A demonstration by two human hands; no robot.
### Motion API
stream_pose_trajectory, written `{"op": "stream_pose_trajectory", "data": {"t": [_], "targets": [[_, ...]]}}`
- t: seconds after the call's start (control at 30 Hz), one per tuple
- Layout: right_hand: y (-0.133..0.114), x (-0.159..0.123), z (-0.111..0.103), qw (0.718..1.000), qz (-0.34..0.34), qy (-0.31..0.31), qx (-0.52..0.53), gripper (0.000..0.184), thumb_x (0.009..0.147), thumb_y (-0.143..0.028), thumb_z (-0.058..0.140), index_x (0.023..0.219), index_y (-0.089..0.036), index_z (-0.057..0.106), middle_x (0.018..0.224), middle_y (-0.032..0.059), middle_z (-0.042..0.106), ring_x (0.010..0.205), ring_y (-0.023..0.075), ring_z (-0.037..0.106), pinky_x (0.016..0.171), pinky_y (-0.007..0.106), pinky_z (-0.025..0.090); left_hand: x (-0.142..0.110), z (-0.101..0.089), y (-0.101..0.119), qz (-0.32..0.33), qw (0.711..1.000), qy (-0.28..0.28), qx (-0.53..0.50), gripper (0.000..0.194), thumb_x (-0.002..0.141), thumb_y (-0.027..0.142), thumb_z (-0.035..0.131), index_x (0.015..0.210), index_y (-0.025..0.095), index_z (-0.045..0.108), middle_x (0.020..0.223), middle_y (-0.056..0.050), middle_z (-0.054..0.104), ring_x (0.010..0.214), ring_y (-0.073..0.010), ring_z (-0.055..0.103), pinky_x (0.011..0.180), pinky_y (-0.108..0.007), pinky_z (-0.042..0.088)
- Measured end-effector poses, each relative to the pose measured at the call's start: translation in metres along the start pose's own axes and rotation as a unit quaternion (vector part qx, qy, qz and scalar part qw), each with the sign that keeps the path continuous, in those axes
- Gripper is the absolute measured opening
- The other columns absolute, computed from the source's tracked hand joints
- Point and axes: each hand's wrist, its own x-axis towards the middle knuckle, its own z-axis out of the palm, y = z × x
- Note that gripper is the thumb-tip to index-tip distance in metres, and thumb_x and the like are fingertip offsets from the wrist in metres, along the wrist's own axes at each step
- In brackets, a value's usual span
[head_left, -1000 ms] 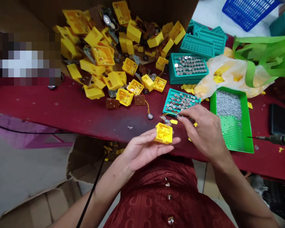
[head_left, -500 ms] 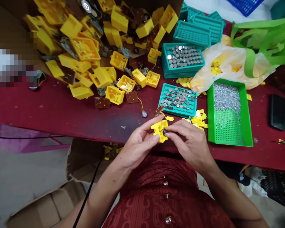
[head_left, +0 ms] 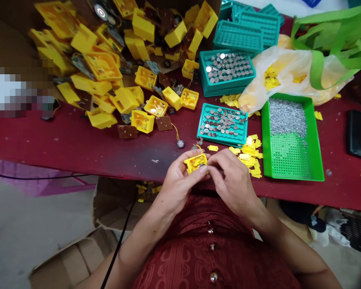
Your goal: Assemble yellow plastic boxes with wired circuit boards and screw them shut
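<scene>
Left hand (head_left: 179, 179) half closed, fingers curled round a yellow plastic case (head_left: 195, 163), gripping it from the left side. Right hand (head_left: 232, 178) curled too, fingertips (head_left: 209, 162) pinched in at the case's right edge; anything small between them hidden, cannot tell. Both hands close together, case between them, over the dark red table cover (head_left: 78, 146). Thin wire (head_left: 198, 147) rising from the case, just ahead of the hands.

Ahead of the left hand, a small round wired disc (head_left: 181, 143) and brown circuit boards (head_left: 127, 131) on the cover; further ahead, a heap of yellow cases (head_left: 102, 66). Ahead of the right hand, a teal tray of button cells (head_left: 222, 124), with a stack of teal trays (head_left: 225, 90) beyond it. Right of the right hand, loose small yellow tags (head_left: 249, 157), then a green tray (head_left: 266, 140) holding silver bits. Past that tray, a translucent plastic bag (head_left: 289, 70) and a black phone (head_left: 358, 133). Below the left hand, flattened cardboard (head_left: 75, 261) on the floor.
</scene>
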Motion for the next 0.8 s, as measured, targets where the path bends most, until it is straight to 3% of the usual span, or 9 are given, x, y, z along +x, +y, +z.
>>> {"op": "stream_pose_trajectory", "data": {"t": [0.1, 0.2, 0.3, 0.5, 0.6, 0.67, 0.8], "targets": [[0.003, 0.000, 0.001, 0.998, 0.015, -0.025, 0.060, 0.010, 0.089, -0.008, 0.057, 0.086, -0.017, 0.060, 0.086, 0.0031, 0.063, 0.080, 0.0137, 0.060, 0.071, 0.027, 0.049, 0.001, -0.002, 0.004, -0.005, 1.000, 0.001, -0.011, 0.042, 0.064, 0.014, 0.087, 0.100, 0.017, 0.066, 0.093, -0.001, 0.075, 0.077, -0.0113, 0.070, 0.068, -0.020, 0.059], [0.006, 0.000, -0.003, 0.990, 0.059, 0.001, 0.128, 0.006, 0.090, -0.013, 0.060, 0.093, -0.018, 0.062, 0.091, 0.0024, 0.065, 0.081, 0.0120, 0.063, 0.068, 0.024, 0.051, -0.001, -0.003, 0.013, -0.010, 1.000, -0.006, -0.011, 0.042, 0.065, 0.012, 0.086, 0.101, 0.016, 0.065, 0.095, -0.003, 0.076, 0.076, -0.0130, 0.072, 0.064, -0.021, 0.061], [0.006, -0.002, -0.008, 0.989, 0.077, 0.040, 0.124, 0.007, 0.090, -0.015, 0.060, 0.095, -0.019, 0.062, 0.091, 0.0025, 0.064, 0.080, 0.0123, 0.062, 0.064, 0.024, 0.051, -0.002, -0.002, 0.015, 0.001, 1.000, 0.001, 0.011, 0.040, 0.066, 0.011, 0.084, 0.099, 0.015, 0.062, 0.098, -0.003, 0.076, 0.075, -0.0146, 0.074, 0.062, -0.021, 0.062], [0.009, -0.007, -0.007, 0.989, 0.050, 0.089, 0.108, 0.009, 0.089, -0.015, 0.060, 0.096, -0.020, 0.063, 0.090, 0.0024, 0.064, 0.081, 0.0128, 0.061, 0.066, 0.026, 0.051, -0.001, -0.001, 0.007, 0.033, 0.999, 0.018, 0.013, 0.040, 0.067, 0.010, 0.082, 0.097, 0.017, 0.056, 0.096, -0.002, 0.076, 0.075, -0.0155, 0.075, 0.060, -0.020, 0.061], [0.019, -0.004, -0.004, 0.985, 0.073, 0.072, 0.137, 0.012, 0.091, -0.016, 0.057, 0.099, -0.020, 0.065, 0.094, 0.0029, 0.067, 0.087, 0.0134, 0.064, 0.075, 0.029, 0.053, -0.007, -0.001, 0.013, 0.002, 0.999, -0.045, -0.004, 0.036, 0.071, 0.009, 0.081, 0.097, 0.017, 0.056, 0.097, -0.004, 0.076, 0.078, -0.0167, 0.075, 0.063, -0.021, 0.062], [0.027, 0.003, -0.001, 0.970, 0.108, 0.033, 0.216, 0.021, 0.090, -0.016, 0.057, 0.109, -0.021, 0.064, 0.100, 0.0036, 0.069, 0.087, 0.0132, 0.065, 0.078, 0.030, 0.055, -0.013, -0.001, 0.020, -0.032, 0.994, -0.099, -0.022, 0.034, 0.073, 0.007, 0.079, 0.098, 0.017, 0.058, 0.098, -0.004, 0.076, 0.079, -0.0169, 0.075, 0.063, -0.021, 0.062], [0.037, 0.022, 0.005, 0.893, 0.144, -0.055, 0.422, 0.036, 0.083, -0.017, 0.065, 0.117, -0.025, 0.064, 0.109, 0.0033, 0.069, 0.087, 0.0117, 0.066, 0.078, 0.028, 0.056, -0.023, -0.002, 0.030, -0.092, 0.975, -0.191, -0.062, 0.032, 0.076, 0.008, 0.077, 0.101, 0.018, 0.061, 0.102, -0.003, 0.075, 0.081, -0.0168, 0.075, 0.063, -0.020, 0.061]]}}
